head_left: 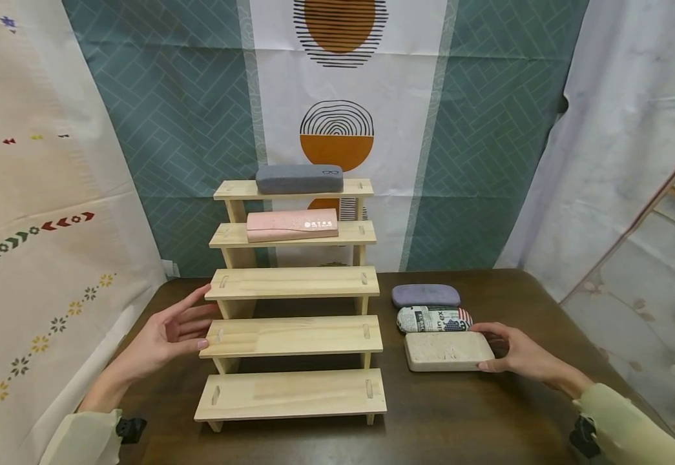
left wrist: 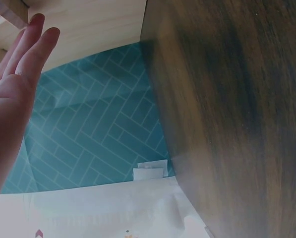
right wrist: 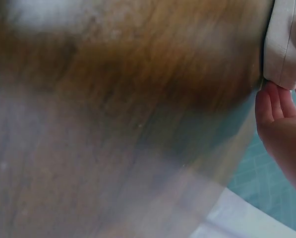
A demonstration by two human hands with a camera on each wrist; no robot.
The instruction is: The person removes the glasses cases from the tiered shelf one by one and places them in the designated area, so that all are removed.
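Observation:
My right hand (head_left: 517, 353) holds the right end of a cream glasses case (head_left: 449, 352) lying on the table, thumb at the front and fingers behind. The right wrist view shows my fingers at the end of this case (right wrist: 282, 47). Behind it lie a newsprint-patterned glasses case (head_left: 433, 320) and a purple glasses case (head_left: 426, 295). My left hand (head_left: 163, 339) is at the left side of a five-step wooden display rack (head_left: 290, 336), fingers extended and thumb at the second step from the bottom. In the left wrist view, my left hand's fingers (left wrist: 31, 54) look straight.
A grey-blue glasses case (head_left: 299, 179) rests on the rack's top step. One step lower is a pink glasses case (head_left: 292, 225). The dark brown table (head_left: 430, 413) meets a patterned teal and white cloth (head_left: 488, 161) at the back, with light cloths on both sides.

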